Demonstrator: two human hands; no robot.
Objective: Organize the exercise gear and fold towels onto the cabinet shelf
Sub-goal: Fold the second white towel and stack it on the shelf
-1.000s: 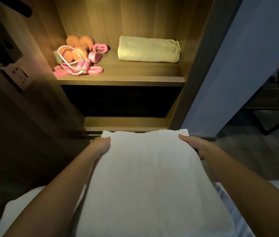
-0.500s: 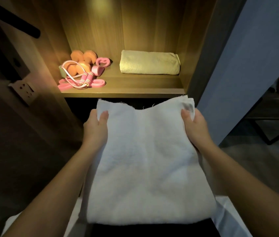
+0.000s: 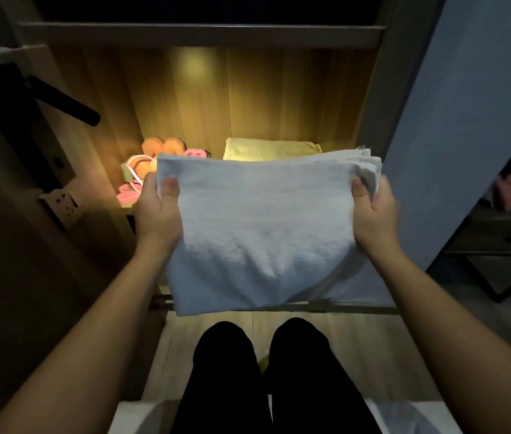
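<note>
Left grip [image 3: 157,211] and right grip [image 3: 375,211] pinch white towel [image 3: 263,233] by upper corners.

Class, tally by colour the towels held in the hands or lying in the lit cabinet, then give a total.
White towel: 1, gripped by the left hand and the right hand
Yellow towel: 1, lying in the cabinet
Total: 2
</note>
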